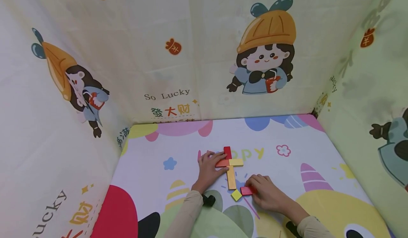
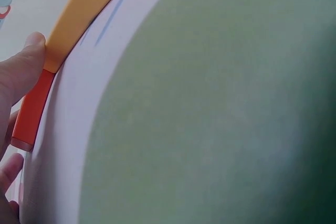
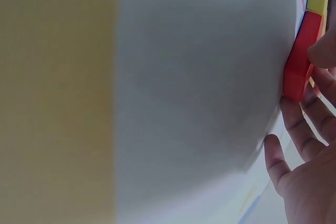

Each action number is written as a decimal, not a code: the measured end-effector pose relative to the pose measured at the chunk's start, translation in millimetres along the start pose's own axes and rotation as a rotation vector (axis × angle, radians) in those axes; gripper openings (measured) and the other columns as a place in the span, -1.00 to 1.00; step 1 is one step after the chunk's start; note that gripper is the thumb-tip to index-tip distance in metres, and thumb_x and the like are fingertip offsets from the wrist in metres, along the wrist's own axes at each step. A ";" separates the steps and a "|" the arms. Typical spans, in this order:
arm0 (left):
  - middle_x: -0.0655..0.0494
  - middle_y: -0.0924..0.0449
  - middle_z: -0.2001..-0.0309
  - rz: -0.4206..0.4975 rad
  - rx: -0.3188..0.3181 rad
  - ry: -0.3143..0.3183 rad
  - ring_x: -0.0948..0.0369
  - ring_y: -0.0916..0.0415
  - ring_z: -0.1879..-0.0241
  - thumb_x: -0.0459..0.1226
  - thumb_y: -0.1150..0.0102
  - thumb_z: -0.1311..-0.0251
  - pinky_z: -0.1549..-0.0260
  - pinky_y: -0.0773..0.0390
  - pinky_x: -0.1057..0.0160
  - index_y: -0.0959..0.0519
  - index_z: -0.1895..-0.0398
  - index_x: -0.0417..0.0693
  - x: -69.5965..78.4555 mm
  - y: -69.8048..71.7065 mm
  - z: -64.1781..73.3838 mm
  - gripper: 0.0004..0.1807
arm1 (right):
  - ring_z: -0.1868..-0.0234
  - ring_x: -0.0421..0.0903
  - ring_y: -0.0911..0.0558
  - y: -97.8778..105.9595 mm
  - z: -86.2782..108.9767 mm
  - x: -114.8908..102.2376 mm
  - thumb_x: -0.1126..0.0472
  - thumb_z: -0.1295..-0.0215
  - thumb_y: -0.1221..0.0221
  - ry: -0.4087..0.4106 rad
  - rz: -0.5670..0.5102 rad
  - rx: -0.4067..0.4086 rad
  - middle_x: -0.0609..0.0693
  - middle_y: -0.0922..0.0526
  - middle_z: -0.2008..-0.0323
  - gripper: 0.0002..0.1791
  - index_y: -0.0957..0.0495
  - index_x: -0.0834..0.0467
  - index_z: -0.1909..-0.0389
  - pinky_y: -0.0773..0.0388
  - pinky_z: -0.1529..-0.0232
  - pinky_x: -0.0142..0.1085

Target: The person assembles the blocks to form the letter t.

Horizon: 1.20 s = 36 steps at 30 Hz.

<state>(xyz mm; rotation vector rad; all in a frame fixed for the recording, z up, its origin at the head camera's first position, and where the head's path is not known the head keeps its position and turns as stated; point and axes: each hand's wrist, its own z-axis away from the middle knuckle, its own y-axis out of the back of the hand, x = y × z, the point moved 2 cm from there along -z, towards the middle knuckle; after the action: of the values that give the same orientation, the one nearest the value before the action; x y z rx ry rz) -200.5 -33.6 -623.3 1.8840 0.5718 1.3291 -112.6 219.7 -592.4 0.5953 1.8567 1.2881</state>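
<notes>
Flat toy blocks lie joined on the tabletop. In the head view, a red block [image 1: 227,152] is at the top, with an orange-red block [image 1: 222,163] and a pale yellow block [image 1: 236,162] side by side below it. A long yellow-orange block [image 1: 231,178] runs down from them. My left hand [image 1: 209,169] grips the orange-red block, fingers on its far side; the thumb [image 2: 32,56] presses near where it meets the long block. My right hand [image 1: 266,192] pinches a pinkish-red block [image 3: 303,56], whose end is right at a small yellow-green block [image 1: 236,195] set like a diamond.
The table [image 1: 188,147] has a printed cloth with cartoon shapes and letters. Printed curtains [image 1: 207,71] stand around its back and both sides. Black wrist straps [image 1: 208,200] show at both sleeves.
</notes>
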 end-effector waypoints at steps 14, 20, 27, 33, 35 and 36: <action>0.36 -0.41 -0.51 -0.021 -0.012 0.003 0.06 -0.17 -0.47 0.23 -0.28 -0.28 -0.45 0.02 -0.31 -0.44 -0.48 0.43 -4.1 -4.1 -1.0 -0.31 | 0.06 -0.30 -0.48 -0.2 0.0 -0.8 0.24 -0.09 -0.37 -0.011 0.000 -0.015 -0.30 -0.58 0.07 -0.60 -0.55 -0.10 0.04 -0.46 -0.03 -0.07; 0.36 -0.41 -0.50 -0.024 0.000 0.002 0.06 -0.18 -0.48 0.22 -0.31 -0.27 -0.44 0.01 -0.32 -0.44 -0.48 0.41 -3.7 -3.5 -0.1 -0.30 | 0.06 -0.29 -0.48 -0.7 0.0 -0.7 0.24 -0.11 -0.36 -0.023 -0.004 -0.029 -0.30 -0.58 0.07 -0.61 -0.54 -0.09 0.04 -0.47 -0.05 -0.04; 0.36 -0.43 -0.50 -0.025 0.009 -0.009 0.06 -0.19 -0.47 0.22 -0.31 -0.27 -0.43 0.00 -0.33 -0.46 -0.48 0.40 -3.3 -3.3 -0.6 -0.30 | 0.04 -0.29 -0.48 -1.3 0.6 0.7 0.19 -0.15 -0.38 -0.035 -0.012 -0.045 -0.30 -0.58 0.05 -0.62 -0.54 -0.10 0.02 -0.47 -0.07 -0.03; 0.36 -0.41 -0.50 -0.020 0.000 -0.001 0.06 -0.18 -0.48 0.23 -0.29 -0.27 -0.44 0.01 -0.33 -0.45 -0.48 0.40 -3.6 -3.2 -0.5 -0.30 | 0.04 -0.29 -0.46 -1.3 1.6 0.4 0.16 -0.15 -0.40 -0.034 -0.010 -0.046 -0.30 -0.57 0.03 -0.61 -0.54 -0.10 0.01 -0.46 -0.07 -0.05; 0.36 -0.41 -0.50 -0.016 -0.004 0.002 0.06 -0.17 -0.48 0.23 -0.29 -0.28 -0.45 0.01 -0.33 -0.45 -0.48 0.41 -3.7 -3.0 -0.5 -0.30 | 0.04 -0.28 -0.46 -1.0 1.7 0.0 0.16 -0.15 -0.40 -0.032 -0.009 -0.047 -0.29 -0.57 0.03 -0.61 -0.54 -0.10 0.01 -0.46 -0.07 -0.04; 0.36 -0.41 -0.51 -0.015 -0.006 0.004 0.06 -0.17 -0.48 0.23 -0.28 -0.28 -0.45 0.02 -0.33 -0.45 -0.48 0.41 -3.7 -3.0 -0.5 -0.30 | 0.04 -0.28 -0.46 -0.9 1.7 -0.2 0.16 -0.15 -0.40 -0.031 -0.009 -0.047 -0.29 -0.57 0.03 -0.61 -0.54 -0.09 0.01 -0.46 -0.07 -0.04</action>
<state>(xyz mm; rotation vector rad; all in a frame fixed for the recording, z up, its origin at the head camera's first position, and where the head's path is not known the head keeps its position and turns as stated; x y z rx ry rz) -202.1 -34.2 -627.8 1.8688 0.5826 1.3242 -111.1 220.1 -593.5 0.5786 1.7969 1.3058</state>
